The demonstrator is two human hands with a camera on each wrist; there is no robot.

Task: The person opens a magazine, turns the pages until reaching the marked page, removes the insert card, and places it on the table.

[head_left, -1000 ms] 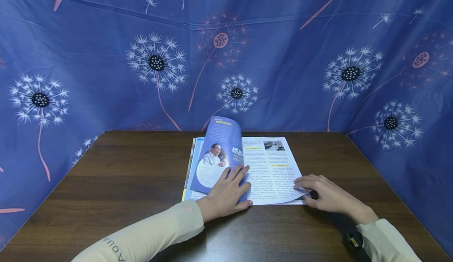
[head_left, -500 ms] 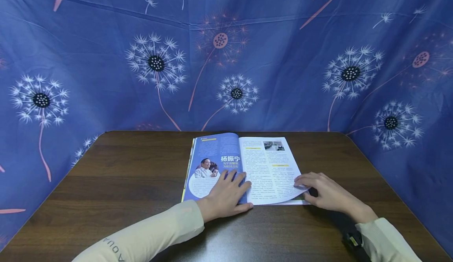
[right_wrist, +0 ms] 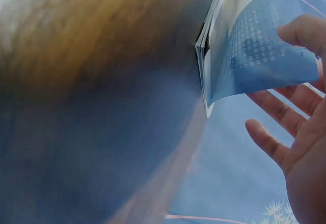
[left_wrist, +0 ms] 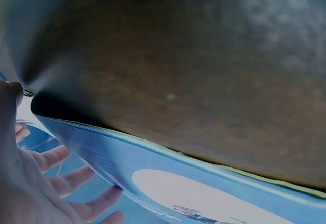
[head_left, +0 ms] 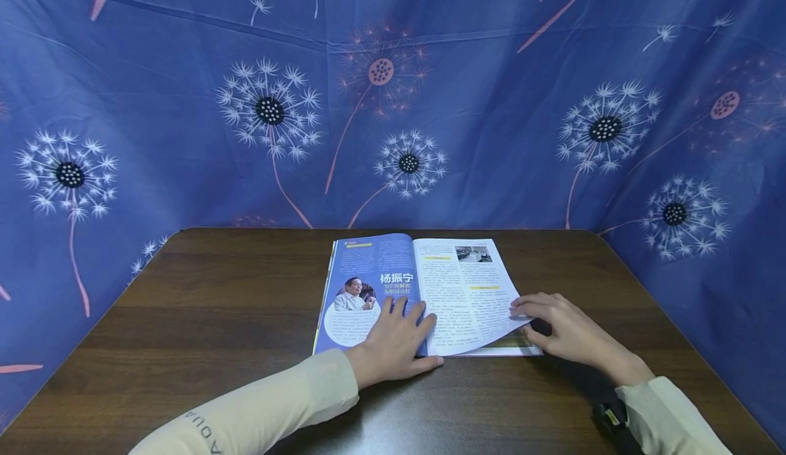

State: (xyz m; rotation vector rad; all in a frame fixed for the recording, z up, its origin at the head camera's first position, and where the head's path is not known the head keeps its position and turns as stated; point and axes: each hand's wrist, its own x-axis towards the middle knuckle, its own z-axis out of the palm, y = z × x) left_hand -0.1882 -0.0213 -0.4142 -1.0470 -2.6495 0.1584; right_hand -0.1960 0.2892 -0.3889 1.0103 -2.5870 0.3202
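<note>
An open magazine (head_left: 467, 305) lies on the brown table, with a blue left page (head_left: 350, 264) bearing a portrait and a white text page (head_left: 457, 325) on the right. My left hand (head_left: 396, 339) rests with spread, straight fingers on the lower part of the blue page near the spine. At the lower right corner, my right hand (head_left: 571, 329) pinches the white page between thumb and fingers and lifts its corner. Under that raised corner a strip of a greenish page shows. The right wrist view shows the lifted page (right_wrist: 270, 56) curving up between thumb and fingers.
The dark wooden table (head_left: 215, 305) spreads around the magazine. A blue cloth (head_left: 479, 100) printed with dandelions hangs behind the table and along its sides. A small black device (head_left: 610, 414) sits at the right wrist.
The blue page, earlier curling upright, has come down flat on the left side. The right page's lower corner is lifted more, with the right hand holding it. The left hand has barely moved.
</note>
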